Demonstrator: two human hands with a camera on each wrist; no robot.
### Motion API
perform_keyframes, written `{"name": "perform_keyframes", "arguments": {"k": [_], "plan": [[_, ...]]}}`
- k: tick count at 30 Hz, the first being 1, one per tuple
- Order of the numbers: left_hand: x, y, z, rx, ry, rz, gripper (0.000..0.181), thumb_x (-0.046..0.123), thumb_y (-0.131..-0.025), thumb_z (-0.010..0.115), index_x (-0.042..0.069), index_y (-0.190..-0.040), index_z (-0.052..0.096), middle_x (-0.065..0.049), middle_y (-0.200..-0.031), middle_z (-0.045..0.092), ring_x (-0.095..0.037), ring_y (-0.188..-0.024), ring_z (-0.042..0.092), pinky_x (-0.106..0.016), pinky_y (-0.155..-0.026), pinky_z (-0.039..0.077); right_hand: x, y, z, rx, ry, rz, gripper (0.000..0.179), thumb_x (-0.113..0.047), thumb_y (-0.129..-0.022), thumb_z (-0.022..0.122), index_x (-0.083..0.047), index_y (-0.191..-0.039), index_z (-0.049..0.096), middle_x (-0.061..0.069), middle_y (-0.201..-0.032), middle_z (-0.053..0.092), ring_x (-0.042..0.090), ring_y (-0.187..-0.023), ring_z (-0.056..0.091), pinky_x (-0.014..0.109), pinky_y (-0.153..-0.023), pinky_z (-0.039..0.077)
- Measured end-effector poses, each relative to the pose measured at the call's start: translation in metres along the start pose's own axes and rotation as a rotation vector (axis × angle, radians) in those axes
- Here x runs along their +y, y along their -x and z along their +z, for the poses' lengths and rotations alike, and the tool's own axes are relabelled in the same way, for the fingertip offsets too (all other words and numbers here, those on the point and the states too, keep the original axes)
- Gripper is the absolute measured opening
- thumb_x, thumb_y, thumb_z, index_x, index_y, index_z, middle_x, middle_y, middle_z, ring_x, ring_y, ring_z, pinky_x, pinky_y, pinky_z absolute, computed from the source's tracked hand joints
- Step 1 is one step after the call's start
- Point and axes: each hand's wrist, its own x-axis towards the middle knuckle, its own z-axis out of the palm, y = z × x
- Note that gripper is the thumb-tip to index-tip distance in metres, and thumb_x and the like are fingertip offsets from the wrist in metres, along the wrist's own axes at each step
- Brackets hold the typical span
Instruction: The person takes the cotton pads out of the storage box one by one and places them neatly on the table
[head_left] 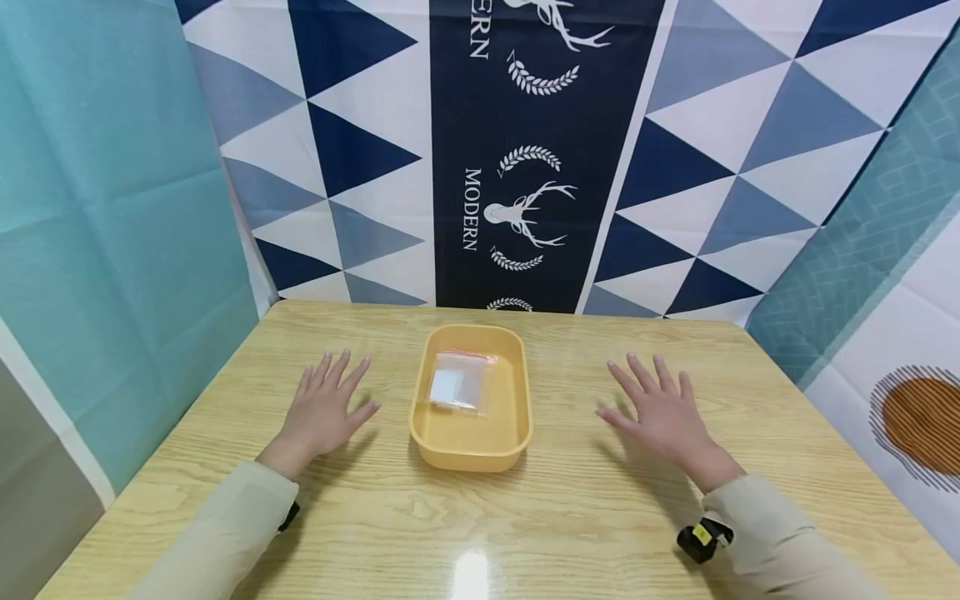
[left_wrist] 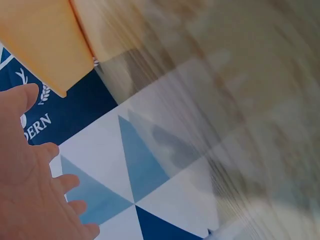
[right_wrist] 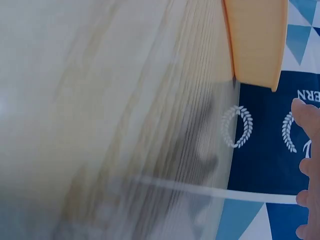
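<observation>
A yellow plastic tray (head_left: 471,440) stands on the wooden table between the two hands. Inside it, toward the back, lies a clear zip bag (head_left: 471,383) with a red strip along its top and something white in it. My left hand (head_left: 321,412) is left of the tray, its fingers spread and holding nothing. On the other side, my right hand (head_left: 663,417) is spread too, with nothing in its grasp. Both wrist views show the tray's outer wall (left_wrist: 50,45) beyond the fingers, apart from the hand.
The glossy wood-grain table (head_left: 360,533) reaches back to a patterned cloth (head_left: 375,150) with triangles and deer heads. A teal cloth (head_left: 112,208) hangs along the left side, and another printed cloth (head_left: 892,333) along the right. A dark strap device (head_left: 705,537) sits at the right wrist.
</observation>
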Motion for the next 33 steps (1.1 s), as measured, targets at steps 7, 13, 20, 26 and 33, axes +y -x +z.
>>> {"name": "perform_keyframes", "arguments": {"k": [7,13,20,26,33], "plan": [[0.007,-0.005,0.001,-0.001,0.084,-0.004,0.068,0.045,-0.094,0.046,0.010,-0.148,0.025,-0.023,-0.150,0.017,-0.042,-0.137,0.004,-0.058,-0.108,0.001,-0.012,-0.007,-0.001,-0.035,-0.018,0.008,0.077,-0.061,-0.087,0.045,-0.016,-0.148,0.028,0.019,-0.151,0.019,0.045,-0.136,0.002,0.068,-0.102,-0.003],[0.011,-0.011,0.003,-0.016,0.161,-0.019,0.068,0.046,-0.095,0.043,0.008,-0.148,0.022,-0.023,-0.150,0.017,-0.042,-0.137,0.004,-0.058,-0.109,0.004,-0.020,-0.013,0.002,-0.040,-0.043,0.012,0.078,-0.062,-0.088,0.043,-0.016,-0.149,0.025,0.019,-0.152,0.017,0.044,-0.137,0.001,0.067,-0.103,-0.004],[0.017,-0.015,0.005,-0.018,0.316,-0.006,0.068,0.042,-0.096,0.043,0.007,-0.149,0.017,-0.022,-0.150,0.017,-0.041,-0.137,0.005,-0.060,-0.108,0.006,-0.025,-0.020,0.007,-0.043,-0.045,0.009,0.079,-0.063,-0.088,0.042,-0.016,-0.149,0.024,0.019,-0.152,0.017,0.044,-0.137,0.002,0.068,-0.102,0.000],[0.023,-0.018,0.006,-0.042,0.512,-0.030,0.073,0.047,-0.096,0.041,0.011,-0.151,0.008,-0.018,-0.152,0.012,-0.040,-0.137,0.005,-0.066,-0.104,0.012,-0.031,-0.026,0.010,-0.036,-0.051,0.015,0.079,-0.064,-0.088,0.041,-0.016,-0.149,0.025,0.019,-0.151,0.018,0.044,-0.136,0.004,0.068,-0.102,0.002],[0.029,-0.025,0.007,-0.085,0.708,-0.057,0.073,0.050,-0.095,0.040,0.015,-0.151,0.007,-0.016,-0.153,0.012,-0.039,-0.136,0.016,-0.060,-0.105,0.020,-0.037,-0.031,0.010,-0.048,-0.097,0.061,0.079,-0.063,-0.089,0.040,-0.015,-0.149,0.024,0.019,-0.151,0.017,0.045,-0.136,0.003,0.067,-0.103,0.002]]}}
